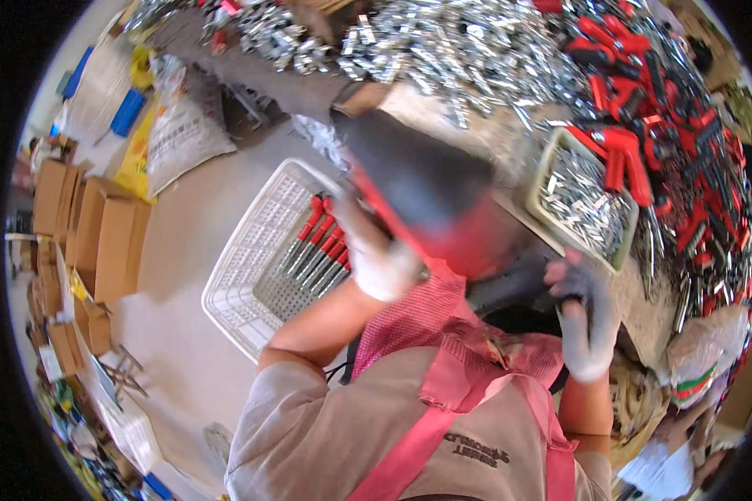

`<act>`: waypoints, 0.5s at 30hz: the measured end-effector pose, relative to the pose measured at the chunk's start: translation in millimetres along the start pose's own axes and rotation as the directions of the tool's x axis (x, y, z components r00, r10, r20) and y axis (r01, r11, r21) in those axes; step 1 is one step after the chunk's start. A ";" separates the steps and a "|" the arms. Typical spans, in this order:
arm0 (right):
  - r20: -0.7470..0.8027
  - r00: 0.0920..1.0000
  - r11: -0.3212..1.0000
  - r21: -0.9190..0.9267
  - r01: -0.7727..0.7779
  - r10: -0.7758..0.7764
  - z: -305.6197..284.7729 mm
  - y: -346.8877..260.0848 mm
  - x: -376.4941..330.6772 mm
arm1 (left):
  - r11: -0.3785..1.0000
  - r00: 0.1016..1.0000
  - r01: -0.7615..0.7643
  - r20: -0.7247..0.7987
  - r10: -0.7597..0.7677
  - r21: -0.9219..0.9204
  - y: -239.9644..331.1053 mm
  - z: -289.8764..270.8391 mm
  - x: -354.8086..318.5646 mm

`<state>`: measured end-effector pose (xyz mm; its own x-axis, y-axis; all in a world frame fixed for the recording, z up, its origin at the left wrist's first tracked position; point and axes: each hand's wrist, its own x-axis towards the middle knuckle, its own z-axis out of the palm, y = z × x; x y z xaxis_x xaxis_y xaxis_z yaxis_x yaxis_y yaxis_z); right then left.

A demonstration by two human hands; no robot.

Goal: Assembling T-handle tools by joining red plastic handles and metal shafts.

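A blurred black-and-red handled tool (430,196), big and close to the lens, is seen gripped at its lower end by the white-gloved left hand (380,263), fingers wrapped shut on it. Its long axis is seen running approx 5 to 11 o'clock, the dark end pointing up toward 11; detail is lost to motion blur. The grey-gloved right hand (589,317) is held well apart, at approx 3 o'clock from the left, curled on a dark part that can't be made out, so whether it is clamped can't be told. Just at 9 o'clock of the left hand a white plastic lattice basket (251,250) is set on the floor, w/ a row of red-handled metal tools (322,246) laid parallel inside, red grips toward 1 o'clock, steel ends toward 7. The left hand is the nearer one to that basket. At 2 o'clock a greenish tray of small silver metal parts (581,204) is seen, touching a heap of red-and-black handled tools (685,150).
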<state>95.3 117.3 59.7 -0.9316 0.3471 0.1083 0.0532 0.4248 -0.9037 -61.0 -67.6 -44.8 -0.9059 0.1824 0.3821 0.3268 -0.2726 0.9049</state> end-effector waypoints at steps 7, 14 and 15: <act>0.266 0.891 0.384 -0.829 0.406 -0.369 33.2 53.4 67.8 | 0.603 0.921 0.388 -0.268 -0.283 0.697 -140.6 -224.4 22.3; 0.331 0.804 0.069 -0.907 0.416 -0.494 40.4 84.1 74.4 | 0.105 0.604 0.398 -0.175 -0.777 0.911 -306.3 -345.9 -42.4; 0.329 0.817 0.073 -0.910 0.409 -0.474 38.8 86.3 73.9 | -0.018 0.538 0.374 -0.233 -0.810 0.927 -323.3 -346.0 -35.8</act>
<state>17.1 147.2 -26.3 -0.9045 -0.1927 0.3803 -0.0497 0.9336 0.3549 -227.4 -312.9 -415.9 -0.8149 0.0994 -0.5710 -0.0949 0.9490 0.3007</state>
